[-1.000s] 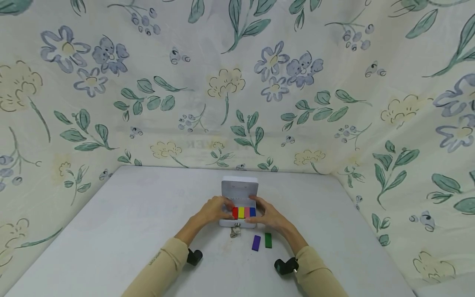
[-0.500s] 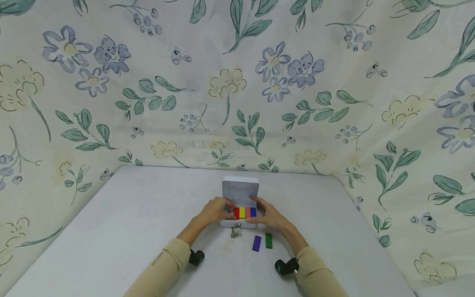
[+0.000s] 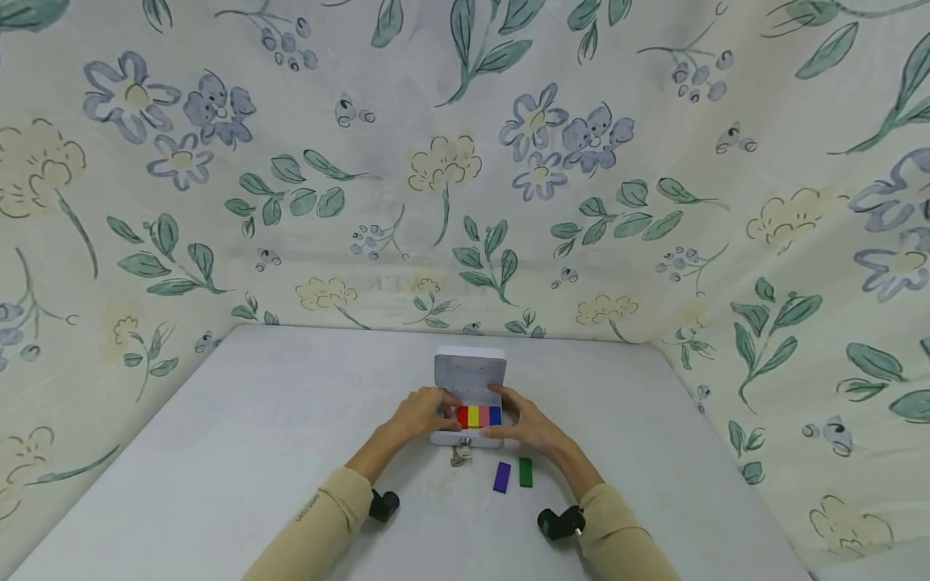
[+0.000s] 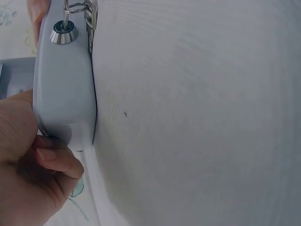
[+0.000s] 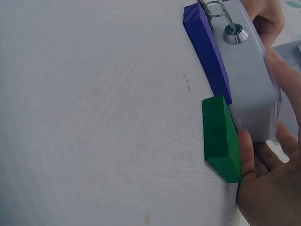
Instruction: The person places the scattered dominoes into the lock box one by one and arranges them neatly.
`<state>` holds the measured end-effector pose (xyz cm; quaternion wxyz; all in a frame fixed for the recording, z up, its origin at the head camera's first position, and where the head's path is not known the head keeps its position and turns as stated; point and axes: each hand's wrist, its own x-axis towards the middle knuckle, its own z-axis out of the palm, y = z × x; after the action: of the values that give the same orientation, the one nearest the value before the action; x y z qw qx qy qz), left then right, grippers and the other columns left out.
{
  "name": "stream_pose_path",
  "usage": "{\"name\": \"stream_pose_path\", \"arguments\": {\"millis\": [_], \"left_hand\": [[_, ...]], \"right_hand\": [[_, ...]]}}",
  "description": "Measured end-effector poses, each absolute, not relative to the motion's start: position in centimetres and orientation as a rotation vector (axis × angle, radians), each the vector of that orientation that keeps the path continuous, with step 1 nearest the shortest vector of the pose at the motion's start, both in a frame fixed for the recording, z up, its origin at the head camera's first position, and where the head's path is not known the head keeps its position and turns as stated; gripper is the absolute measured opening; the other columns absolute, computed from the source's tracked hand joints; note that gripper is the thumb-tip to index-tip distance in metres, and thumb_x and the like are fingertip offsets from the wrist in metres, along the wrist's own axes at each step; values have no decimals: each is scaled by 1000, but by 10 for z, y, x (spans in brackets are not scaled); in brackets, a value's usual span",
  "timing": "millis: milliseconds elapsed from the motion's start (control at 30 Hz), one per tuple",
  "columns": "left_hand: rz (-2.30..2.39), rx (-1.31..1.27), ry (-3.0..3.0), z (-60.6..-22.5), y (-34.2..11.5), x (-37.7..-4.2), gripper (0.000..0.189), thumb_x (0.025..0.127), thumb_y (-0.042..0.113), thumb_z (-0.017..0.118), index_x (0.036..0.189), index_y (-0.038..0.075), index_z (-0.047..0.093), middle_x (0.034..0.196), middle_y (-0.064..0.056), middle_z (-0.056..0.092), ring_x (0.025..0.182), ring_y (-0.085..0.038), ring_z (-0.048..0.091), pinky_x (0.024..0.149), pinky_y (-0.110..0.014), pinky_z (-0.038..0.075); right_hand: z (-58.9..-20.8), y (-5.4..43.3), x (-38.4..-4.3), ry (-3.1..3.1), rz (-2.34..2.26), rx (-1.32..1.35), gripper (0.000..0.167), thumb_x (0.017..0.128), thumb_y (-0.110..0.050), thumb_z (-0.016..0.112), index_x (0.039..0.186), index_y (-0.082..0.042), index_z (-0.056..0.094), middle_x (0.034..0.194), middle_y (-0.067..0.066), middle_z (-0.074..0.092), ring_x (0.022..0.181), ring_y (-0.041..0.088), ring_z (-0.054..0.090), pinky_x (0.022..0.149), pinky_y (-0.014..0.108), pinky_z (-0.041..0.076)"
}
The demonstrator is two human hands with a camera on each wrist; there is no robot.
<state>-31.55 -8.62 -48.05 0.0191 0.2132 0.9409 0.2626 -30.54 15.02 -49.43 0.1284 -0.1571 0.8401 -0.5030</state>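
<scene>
A small white metal cash box (image 3: 468, 373) stands with its lid raised, a key in its front lock. Inside it a red domino (image 3: 462, 417), a yellow domino (image 3: 474, 416), a pink domino (image 3: 484, 416) and a blue domino (image 3: 496, 416) stand side by side. My left hand (image 3: 423, 411) reaches over the left wall, thumb and forefinger at the red domino; its other fingers curl outside the box's corner. With the right hand (image 3: 530, 421) I grip the box's right end, thumb over the front rim. The left fingertips inside are partly hidden.
A purple domino (image 3: 502, 477) and a green domino (image 3: 526, 472) lie on the white table (image 3: 305, 387) before the box, near my right wrist. Keys (image 3: 458, 456) hang from the lock. Floral cloth (image 3: 392, 202) rises behind the table.
The left fingers have shifted very slightly right at the red domino. My right hand keeps its grip on the box, and the loose dominoes lie as before.
</scene>
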Motion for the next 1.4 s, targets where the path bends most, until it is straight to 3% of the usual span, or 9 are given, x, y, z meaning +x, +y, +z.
{"name": "stream_pose_path", "arguments": {"millis": [300, 600, 933, 1400], "left_hand": [[857, 725, 2899, -482, -89, -316, 41, 79, 25, 82, 116, 9, 72, 79, 4, 66, 73, -12, 53, 65, -25, 45], [940, 797, 2855, -476, -97, -311, 33, 85, 20, 76, 116, 9, 72, 96, -3, 71, 90, -18, 61, 86, -39, 53], [1017, 807, 2829, -473, -103, -301, 27, 88, 19, 73, 112, 7, 72, 100, -5, 71, 82, -14, 57, 70, -22, 50], [1089, 914, 2712, -459, -100, -269, 33, 90, 20, 72, 118, 5, 69, 112, -9, 69, 80, -14, 60, 65, -18, 51]], "right_hand": [[-495, 151, -307, 2459, -1440, -451, 89, 78, -37, 81, 152, -27, 34, 162, 13, 26, 150, 37, 23, 118, 61, 21], [-495, 152, -307, 2450, -1438, -448, 91, 77, -41, 82, 153, -27, 33, 162, 13, 27, 150, 36, 23, 118, 60, 20], [-497, 150, -308, 2454, -1435, -425, 91, 76, -43, 82, 152, -30, 34, 162, 10, 27, 151, 34, 23, 119, 59, 20], [-497, 151, -308, 2449, -1443, -436, 91, 77, -41, 81, 153, -27, 33, 162, 12, 27, 150, 36, 23, 117, 62, 22]]}}
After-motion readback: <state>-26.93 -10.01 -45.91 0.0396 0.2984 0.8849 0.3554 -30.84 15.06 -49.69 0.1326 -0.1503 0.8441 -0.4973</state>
